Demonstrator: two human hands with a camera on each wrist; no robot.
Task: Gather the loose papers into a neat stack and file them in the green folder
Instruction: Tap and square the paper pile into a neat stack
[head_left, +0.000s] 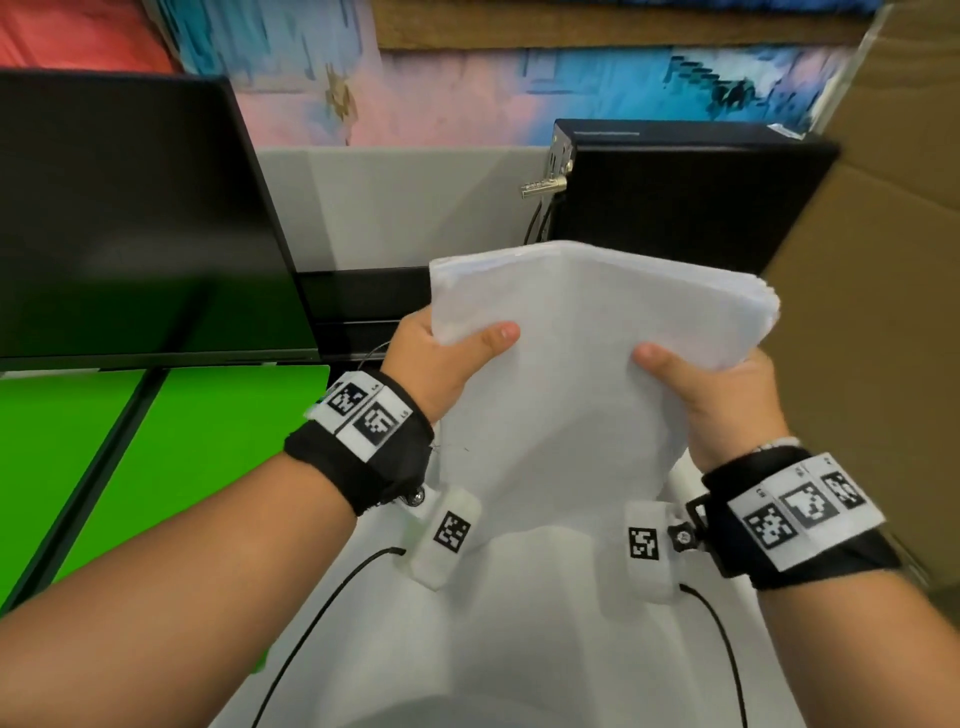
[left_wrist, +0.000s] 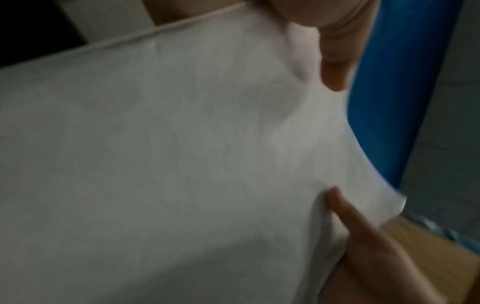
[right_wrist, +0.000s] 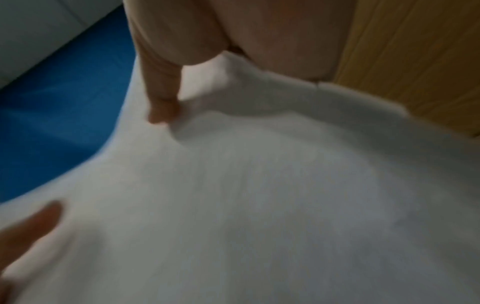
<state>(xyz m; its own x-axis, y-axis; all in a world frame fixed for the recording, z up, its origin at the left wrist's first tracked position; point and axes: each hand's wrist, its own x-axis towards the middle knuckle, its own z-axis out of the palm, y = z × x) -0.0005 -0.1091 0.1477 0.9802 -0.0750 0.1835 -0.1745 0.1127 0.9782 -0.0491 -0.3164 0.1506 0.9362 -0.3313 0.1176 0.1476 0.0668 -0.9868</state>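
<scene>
Both hands grip one stack of white papers (head_left: 566, 353), held up in the air in front of the person. The left hand (head_left: 441, 364) clamps the stack's left edge, thumb curled over the top sheet and the rest of the fingers hidden beneath; the left wrist view shows the underside of the sheets with a finger (left_wrist: 348, 209) pressed flat against them, though that picture is blurred. The right hand (head_left: 727, 400) holds the right edge the same way, thumb on top and fingers under, and the right wrist view shows fingers (right_wrist: 163, 102) folded against the paper's underside, also blurred. The stack bows upward between the two grips, its far corners raised and the sheet edges fanned slightly at the right corner. Each wrist carries a black band (head_left: 363, 441) with printed square markers, and a thin black cable runs back from each along the forearm. Under the papers lies a white desk surface (head_left: 519, 649). The green folder (head_left: 208, 441) lies open and flat on the desk to the left, well apart from the stack, with a dark spine line across it. Behind it stands a dark monitor (head_left: 130, 218). A black box (head_left: 691, 197) with a metal lock on its left side sits behind the papers, and a brown cardboard panel (head_left: 883, 312) rises at the right.
</scene>
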